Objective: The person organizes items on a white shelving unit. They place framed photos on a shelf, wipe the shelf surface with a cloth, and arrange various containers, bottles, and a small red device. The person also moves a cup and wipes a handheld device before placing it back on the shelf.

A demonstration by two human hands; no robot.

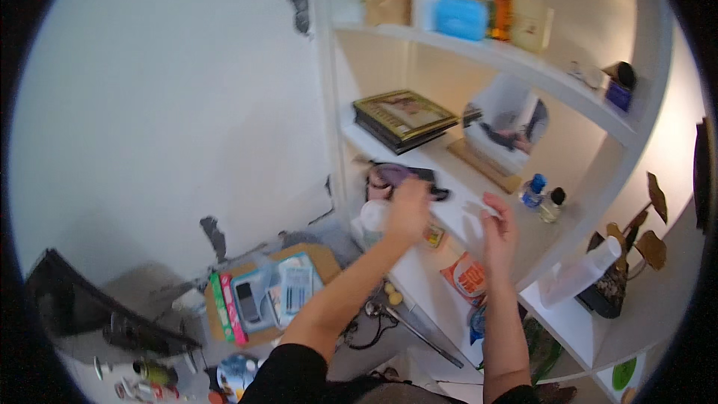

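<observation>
My left hand (pixel 410 209) reaches over the middle shelf (pixel 462 213), its fingers bent downward beside a purple rounded item (pixel 392 173) and a black item (pixel 440 193). Blur hides whether those fingers grip anything. A pinkish item (pixel 378 187) lies just left of them, and a white round-topped container (pixel 373 214) stands by the wrist. Farther right, my right hand (pixel 499 230) is raised above the shelf edge, fingers loosely curved and holding nothing. Below it, an orange and white packet (pixel 464 278) shows beside my forearm.
Gold-framed pictures (pixel 407 116) lie stacked at the back, near a round mirror (pixel 493 116). Right of it stand a blue-capped bottle (pixel 532 190) and a black-capped bottle (pixel 553 205). A blue box (pixel 460 18) sits above. Lower left, a cardboard piece (pixel 327 262) carries several packages.
</observation>
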